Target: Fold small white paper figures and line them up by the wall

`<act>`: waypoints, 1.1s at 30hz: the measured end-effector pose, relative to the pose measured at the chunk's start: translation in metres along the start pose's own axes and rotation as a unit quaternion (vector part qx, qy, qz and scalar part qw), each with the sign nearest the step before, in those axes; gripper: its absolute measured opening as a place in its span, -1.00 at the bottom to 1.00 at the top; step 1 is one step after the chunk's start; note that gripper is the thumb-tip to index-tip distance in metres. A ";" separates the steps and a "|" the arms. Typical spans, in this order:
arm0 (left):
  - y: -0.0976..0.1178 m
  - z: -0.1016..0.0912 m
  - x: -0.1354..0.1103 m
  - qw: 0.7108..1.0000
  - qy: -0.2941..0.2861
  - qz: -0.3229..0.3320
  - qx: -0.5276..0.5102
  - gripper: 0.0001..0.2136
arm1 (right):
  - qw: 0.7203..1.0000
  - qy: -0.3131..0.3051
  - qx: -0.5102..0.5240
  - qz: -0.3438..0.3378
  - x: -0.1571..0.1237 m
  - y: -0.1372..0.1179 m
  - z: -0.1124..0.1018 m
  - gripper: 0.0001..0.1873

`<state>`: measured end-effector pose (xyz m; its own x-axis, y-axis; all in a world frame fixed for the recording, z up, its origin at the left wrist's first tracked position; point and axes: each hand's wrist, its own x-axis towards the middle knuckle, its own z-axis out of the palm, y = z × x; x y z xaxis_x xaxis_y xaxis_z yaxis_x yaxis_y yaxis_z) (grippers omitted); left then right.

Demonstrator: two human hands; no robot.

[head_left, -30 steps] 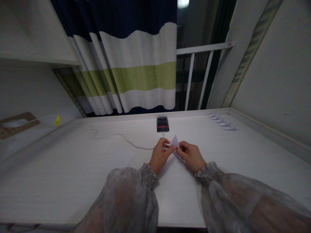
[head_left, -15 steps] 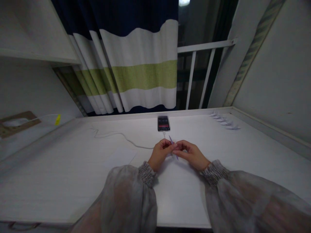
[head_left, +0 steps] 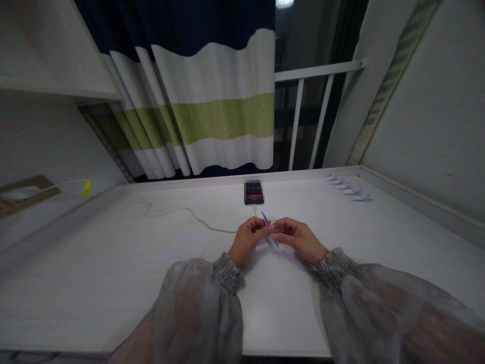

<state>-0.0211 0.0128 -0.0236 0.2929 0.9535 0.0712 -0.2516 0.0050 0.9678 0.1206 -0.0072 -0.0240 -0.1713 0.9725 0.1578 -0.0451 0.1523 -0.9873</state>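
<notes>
My left hand [head_left: 248, 240] and my right hand [head_left: 299, 238] meet over the middle of the white desk [head_left: 113, 283]. Both pinch a small folded piece of pale paper [head_left: 267, 223], which stands edge-on between the fingertips as a thin sliver. A ring shows on my left hand. Grey gauzy sleeves cover both forearms.
A phone [head_left: 253, 192] lies beyond the hands, with a white cable [head_left: 182, 212] running left toward a yellow-tagged plug [head_left: 87, 188]. A blank white sheet [head_left: 185, 247] lies left of my hands. Several small folded paper shapes [head_left: 348, 187] sit in a row at the far right. A striped curtain [head_left: 212, 116] hangs behind.
The folded paper has turned from a flat triangle facing me to a thin edge-on strip. Both hands have closed in around it.
</notes>
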 end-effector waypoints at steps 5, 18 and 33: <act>0.001 0.000 -0.001 1.000 -0.004 -0.002 -0.008 -0.77 | 1.000 0.007 0.008 0.015 0.001 -0.001 0.000 -0.73; -0.001 -0.001 0.000 1.000 0.007 -0.009 -0.013 -0.77 | 0.999 0.017 0.011 0.025 -0.001 -0.006 0.002 -0.77; -0.002 -0.002 0.000 1.000 0.014 -0.003 -0.009 -0.77 | 0.999 0.036 -0.024 0.016 0.000 -0.004 0.000 -0.70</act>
<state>-0.0223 0.0137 -0.0262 0.2689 0.9614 0.0578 -0.2667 0.0166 0.9636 0.1205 -0.0081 -0.0196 -0.1003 0.9868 0.1271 0.0072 0.1285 -0.9917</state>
